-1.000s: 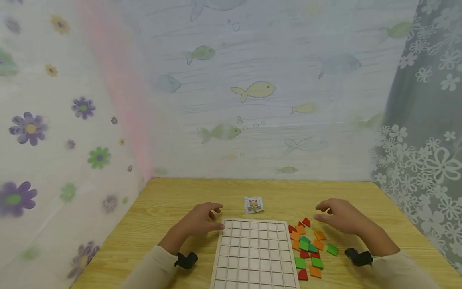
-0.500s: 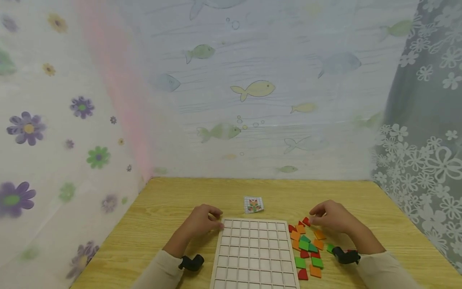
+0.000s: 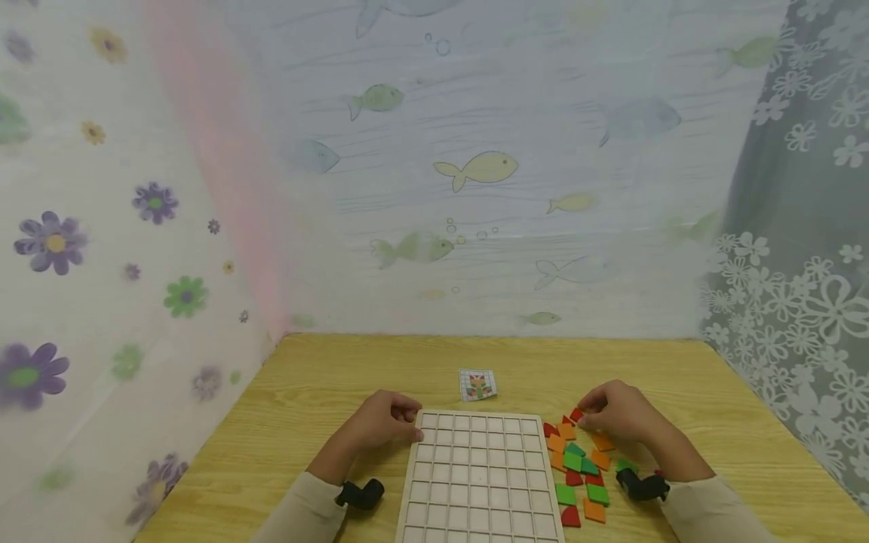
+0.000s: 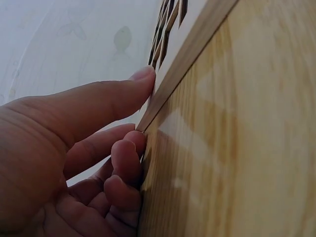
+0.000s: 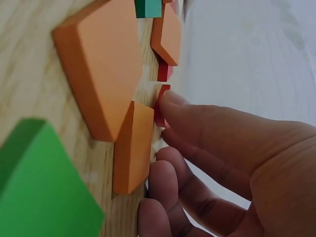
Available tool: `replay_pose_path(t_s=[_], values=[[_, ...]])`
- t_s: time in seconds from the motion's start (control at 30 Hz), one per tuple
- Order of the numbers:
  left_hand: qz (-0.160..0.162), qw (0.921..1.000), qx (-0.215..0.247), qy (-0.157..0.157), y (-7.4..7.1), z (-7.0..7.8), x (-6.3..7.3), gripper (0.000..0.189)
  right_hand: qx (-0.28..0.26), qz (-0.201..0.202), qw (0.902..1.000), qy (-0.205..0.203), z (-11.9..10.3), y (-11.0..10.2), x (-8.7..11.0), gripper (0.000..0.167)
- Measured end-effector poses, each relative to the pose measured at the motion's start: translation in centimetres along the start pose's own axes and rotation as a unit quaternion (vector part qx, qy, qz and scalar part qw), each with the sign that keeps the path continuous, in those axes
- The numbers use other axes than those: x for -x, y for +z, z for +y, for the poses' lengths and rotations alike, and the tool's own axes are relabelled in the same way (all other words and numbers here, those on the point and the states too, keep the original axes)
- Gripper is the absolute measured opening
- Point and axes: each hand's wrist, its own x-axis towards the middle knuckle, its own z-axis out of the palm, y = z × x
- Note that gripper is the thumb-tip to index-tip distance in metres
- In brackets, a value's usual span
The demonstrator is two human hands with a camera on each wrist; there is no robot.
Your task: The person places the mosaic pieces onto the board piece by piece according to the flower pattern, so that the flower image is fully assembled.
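My left hand (image 3: 380,419) holds the top left corner of a pale wooden grid board (image 3: 478,477). In the left wrist view its thumb presses the board's edge (image 4: 185,57), and its other fingers curl by the corner. Over to the right, my right hand (image 3: 618,413) pinches a small red quarter-round tile (image 3: 576,415) at the far end of a pile of loose tiles. The right wrist view has thumb and forefinger on either side of that red tile (image 5: 160,106), the remaining fingers curled close to the table beside an orange tile (image 5: 136,148).
Beside the board's right edge lie several orange, green and red tiles, among them a green square (image 3: 566,495) and an orange square (image 3: 594,510). A small printed pattern card (image 3: 478,385) lies beyond the board on the wooden table (image 3: 326,362).
My right hand has moved left and down to the red tile, its thumb and forefinger closing on it. My left hand has settled slightly lower at the board's corner, fingers more curled.
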Motion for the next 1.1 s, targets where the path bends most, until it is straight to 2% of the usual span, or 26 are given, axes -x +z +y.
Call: replay_pose_path(t_s=[0.33,0.53,0.73,1.1], values=[[-0.007,0.9997,0.022,-0.002,-0.05,-0.04,0.01,0.053,-0.004,0.0,1.0,0.006,-0.01,0.21,-0.14,0.011],[-0.008,0.9998,0.02,0.002,-0.11,-0.16,0.02,0.049,-0.008,0.002,0.9997,0.021,-0.1,0.52,-0.17,0.01],[-0.008,0.9997,0.023,0.002,-0.26,-0.28,0.12,0.046,-0.006,0.011,0.9998,0.018,-0.38,0.81,-0.03,0.008],[-0.004,0.9997,0.026,0.001,-0.22,-0.46,-0.13,0.044,-0.03,0.001,0.9994,0.019,-0.66,0.83,0.13,0.009]])
